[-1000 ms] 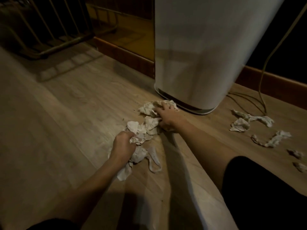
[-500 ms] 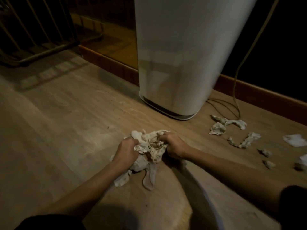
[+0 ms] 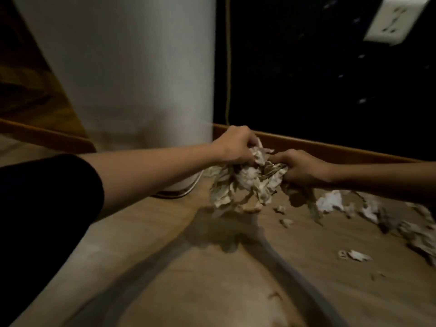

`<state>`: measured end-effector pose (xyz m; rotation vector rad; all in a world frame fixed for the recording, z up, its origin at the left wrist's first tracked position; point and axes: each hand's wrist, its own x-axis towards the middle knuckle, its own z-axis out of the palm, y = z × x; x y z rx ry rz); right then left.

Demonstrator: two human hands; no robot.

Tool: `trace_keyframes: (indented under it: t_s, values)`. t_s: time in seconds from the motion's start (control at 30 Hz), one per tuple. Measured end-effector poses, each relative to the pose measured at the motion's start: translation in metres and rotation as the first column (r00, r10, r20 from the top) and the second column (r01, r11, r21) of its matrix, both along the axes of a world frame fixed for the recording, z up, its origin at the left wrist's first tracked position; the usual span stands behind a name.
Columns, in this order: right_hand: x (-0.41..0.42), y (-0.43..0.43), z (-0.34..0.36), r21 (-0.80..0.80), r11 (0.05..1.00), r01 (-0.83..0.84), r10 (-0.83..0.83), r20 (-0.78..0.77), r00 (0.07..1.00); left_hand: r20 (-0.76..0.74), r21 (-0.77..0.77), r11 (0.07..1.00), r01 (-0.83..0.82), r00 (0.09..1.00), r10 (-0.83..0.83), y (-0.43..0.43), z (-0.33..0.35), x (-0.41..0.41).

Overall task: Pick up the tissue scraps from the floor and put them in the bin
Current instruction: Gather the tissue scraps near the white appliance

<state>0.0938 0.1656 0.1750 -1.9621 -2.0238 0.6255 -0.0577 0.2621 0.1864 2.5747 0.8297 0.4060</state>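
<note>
Both hands are raised just right of the bin point(image 3: 129, 79), near its base. The left hand point(image 3: 236, 147) has its fingers clenched round the upper left of a crumpled tissue bundle point(image 3: 247, 182). The right hand point(image 3: 304, 168) has its fingers curled, pinching the bundle's right edge. The bundle hangs between the hands, clear of the wooden floor point(image 3: 212, 291), with its shadow beneath. Loose tissue scraps point(image 3: 330, 201) lie on the floor further right of the bin. A yellow cable point(image 3: 227, 67) runs down just right of the bin. A wall socket point(image 3: 398, 20) sits high, well to its right.
</note>
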Motion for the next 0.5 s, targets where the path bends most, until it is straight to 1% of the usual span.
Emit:
trace_keyframes:
  t_s: [0.1, 0.23, 0.3, 0.4, 0.5]
  values:
    - [0.056, -0.015, 0.017, 0.107, 0.986, 0.126, -0.119, -0.073, 0.990, 0.049, 0.019, 0.999, 0.048, 0.998, -0.048, -0.015, 0.028, 0.077]
    - [0.147, -0.046, 0.034, 0.176, 0.942, 0.287, -0.266, -0.130, 0.955, 0.111, 0.036, 0.997, 0.075, 0.991, -0.078, -0.037, 0.048, 0.174]
    - [0.197, -0.066, 0.038, 0.205, 0.908, 0.365, -0.342, -0.137, 0.929, 0.117, 0.045, 0.993, 0.107, 0.987, -0.112, -0.051, 0.049, 0.225]
    - [0.270, -0.100, 0.045, 0.262, 0.827, 0.497, -0.472, -0.156, 0.867, 0.120, 0.054, 0.988, 0.144, 0.981, -0.150, -0.079, 0.055, 0.308]
    - [0.333, -0.134, 0.056, 0.313, 0.777, 0.546, -0.547, -0.092, 0.832, 0.108, 0.083, 0.970, 0.230, 0.965, -0.238, -0.108, 0.067, 0.390]
